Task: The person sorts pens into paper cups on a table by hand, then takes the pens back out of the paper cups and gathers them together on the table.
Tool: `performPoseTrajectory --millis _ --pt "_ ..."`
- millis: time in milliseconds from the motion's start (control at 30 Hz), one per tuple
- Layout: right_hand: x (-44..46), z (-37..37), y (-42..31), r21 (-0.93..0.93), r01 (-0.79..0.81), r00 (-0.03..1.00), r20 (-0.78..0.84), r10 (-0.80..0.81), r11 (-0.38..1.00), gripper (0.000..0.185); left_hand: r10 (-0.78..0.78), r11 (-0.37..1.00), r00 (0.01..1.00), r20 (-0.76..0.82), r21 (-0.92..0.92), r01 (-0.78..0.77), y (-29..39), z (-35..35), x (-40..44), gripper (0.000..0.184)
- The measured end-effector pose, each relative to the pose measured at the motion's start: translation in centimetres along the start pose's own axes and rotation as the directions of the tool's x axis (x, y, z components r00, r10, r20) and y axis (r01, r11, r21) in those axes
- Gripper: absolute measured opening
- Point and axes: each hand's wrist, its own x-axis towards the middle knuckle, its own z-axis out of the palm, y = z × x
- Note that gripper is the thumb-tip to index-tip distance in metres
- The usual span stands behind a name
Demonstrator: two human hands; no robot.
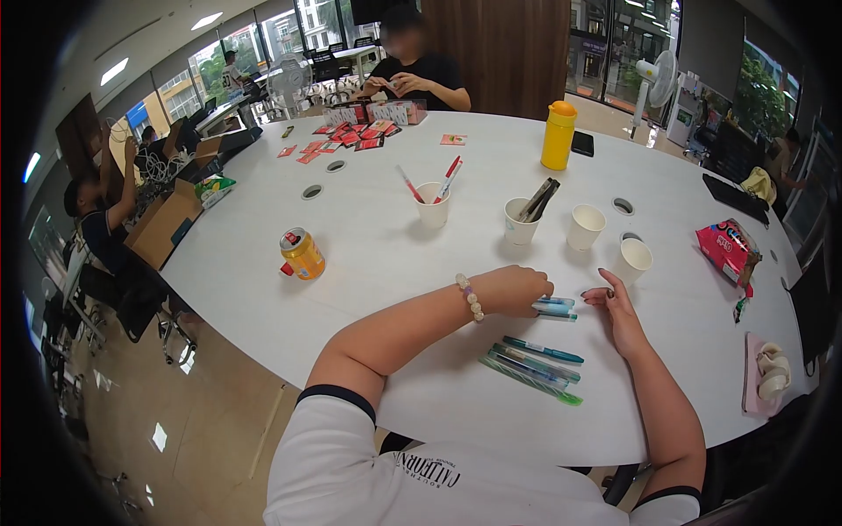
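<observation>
My left hand [516, 291], with a beaded bracelet at the wrist, is closed around the ends of a few light blue pens [558, 308] just above the table. To the right of those pen tips, my right hand [614, 307] is held with fingers apart and nothing in it. Several blue and green pens [535, 368] lie side by side on the table below both hands. Beyond them stand a paper cup [520, 230] with black pens, a paper cup [432, 213] with red pens, and two more paper cups, one [586, 230] upright and another [633, 263] near my right hand.
A yellow can [303, 256] stands to the left, a yellow bottle [558, 140] farther back by a black phone [582, 144]. Red packets [355, 136] lie before a seated person [412, 74]. On the right are a red snack bag [730, 254] and a pink case [761, 377].
</observation>
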Motion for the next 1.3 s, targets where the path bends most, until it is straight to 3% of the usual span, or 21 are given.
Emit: performPoseTrajectory --millis 167,233,333,767,1200,1300 --pt "-0.1 0.1 -0.3 -0.011 -0.015 1.000 -0.009 0.015 1.000 0.043 -0.026 0.998 0.998 0.064 -0.060 0.030 -0.4 -0.5 -0.1 0.032" --pt "-0.1 0.1 -0.2 0.007 -0.015 1.000 -0.004 0.015 1.000 0.043 -0.112 0.977 0.979 0.171 -0.161 0.140 -0.2 -1.1 -0.1 0.032" --pt "-0.1 0.2 -0.4 0.008 -0.014 1.000 -0.003 0.014 1.000 0.044 -0.076 0.966 0.970 0.229 -0.224 0.128 -1.1 -1.4 -0.1 0.031" --pt "-0.6 0.2 -0.2 0.025 -0.034 0.999 0.003 0.034 0.999 0.044 -0.114 0.961 0.948 0.296 -0.210 0.181 -0.4 -1.0 -0.4 0.027" --pt "0.1 -0.1 0.0 0.024 -0.006 1.000 0.001 0.006 1.000 0.043 -0.079 0.964 0.964 0.254 -0.225 0.138 -1.8 -0.9 0.0 0.017" --pt "-0.1 -0.1 0.0 0.009 -0.005 1.000 0.003 0.005 1.000 0.044 -0.117 0.941 0.951 0.285 -0.275 0.198 -1.3 -1.1 0.0 0.018"
